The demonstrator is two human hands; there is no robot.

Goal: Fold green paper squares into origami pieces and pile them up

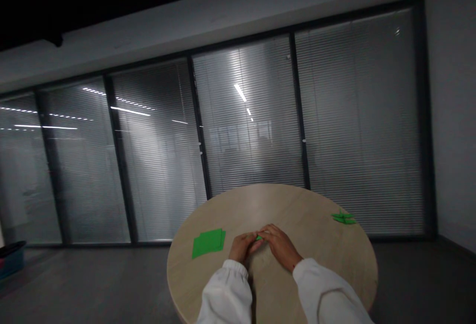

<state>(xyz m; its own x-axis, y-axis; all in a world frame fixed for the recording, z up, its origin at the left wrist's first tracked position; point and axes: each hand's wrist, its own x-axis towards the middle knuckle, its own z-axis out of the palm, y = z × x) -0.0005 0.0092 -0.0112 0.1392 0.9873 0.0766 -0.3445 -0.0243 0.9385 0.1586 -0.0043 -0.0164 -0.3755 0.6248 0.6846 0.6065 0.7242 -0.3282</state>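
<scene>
The left hand [241, 247] and the right hand [281, 247] are close together near the middle of a round, pale wood tabletop [273, 205]. The hands are at the near edge of the tabletop, at about six o'clock. The fingers [253, 245] of the left hand reach to the right, and the fingers [266, 233] of the right hand reach to the left. They come together on a small piece of green paper [258, 237] and pinch it from both sides. Most of the piece is hidden by the fingers, so its shape is hard to see. It sits just above the tabletop, in the space between the two hands.

At about nine o'clock from the hands, just beside the left hand, is a stack of green paper squares [208, 243]. It lies flat, and the top sheets sit a bit crooked on the ones below. At about three o'clock, well apart from the hands and near the far right edge, lie some folded green paper shapes [343, 218].

Both arms have loose white sleeves [327, 294] with puffy cuffs. Behind the tabletop is a long glass wall with gray window blinds [245, 125]. A dark gray floor [92, 274] runs under the tabletop, and a blue tub [11, 259] sits at the far left.
</scene>
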